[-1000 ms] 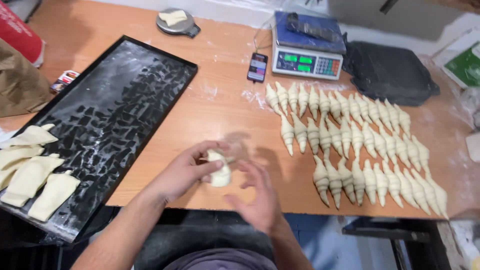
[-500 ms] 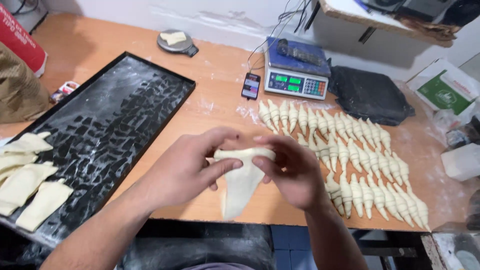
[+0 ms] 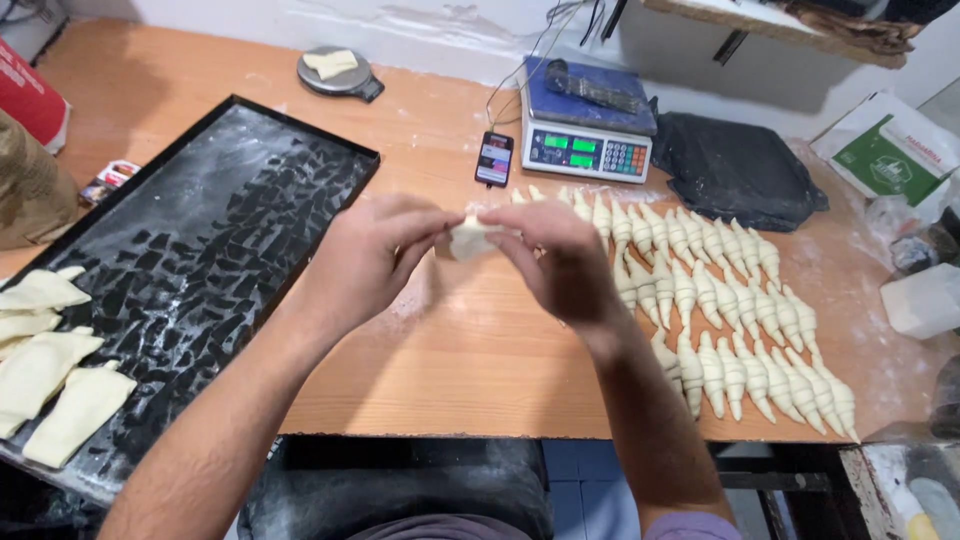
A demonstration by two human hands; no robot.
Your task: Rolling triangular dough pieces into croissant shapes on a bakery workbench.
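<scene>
My left hand (image 3: 370,255) and my right hand (image 3: 560,260) are raised above the wooden table (image 3: 480,350), both pinching one pale piece of dough (image 3: 468,238) between their fingertips. The dough is mostly hidden by my fingers. To the right, several rolled dough crescents (image 3: 720,300) lie in rows on the table. At the lower left, flat dough triangles (image 3: 50,380) rest on a floured black tray (image 3: 200,260).
A digital scale (image 3: 588,135) and a phone (image 3: 494,158) sit at the back. A small round scale with dough (image 3: 335,72) is behind the tray. A black bag (image 3: 735,165), a white-green box (image 3: 885,150) and a brown paper bag (image 3: 30,190) stand around.
My hands lifted the dough off the table. Half a second ago it hung as a long triangle; now it is gathered small between my fingertips.
</scene>
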